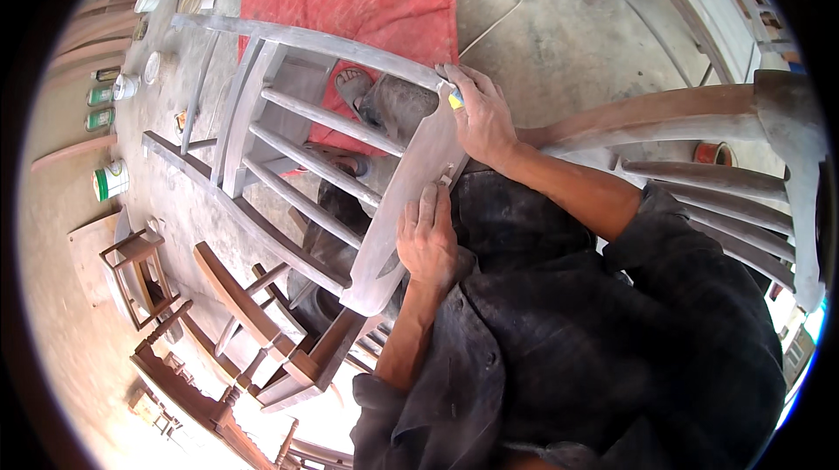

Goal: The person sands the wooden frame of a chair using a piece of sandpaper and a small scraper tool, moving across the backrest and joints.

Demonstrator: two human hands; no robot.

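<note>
Crest rail (402,199): broad, dusty end of the grey chair back (325,118), slanting above the person's legs.
Right hand (485,118): curled over the rail's far end, pinching a small yellow-and-blue piece (455,99).
Left hand (427,238): laid on the rail's near half, fingers extended.
Slip risk: uneven pressure might tip the frame, since dust could loosen the hold.
Containers: green-and-white bucket (111,181) at left, red tin (714,154) at right; contents too small to tell.
</note>
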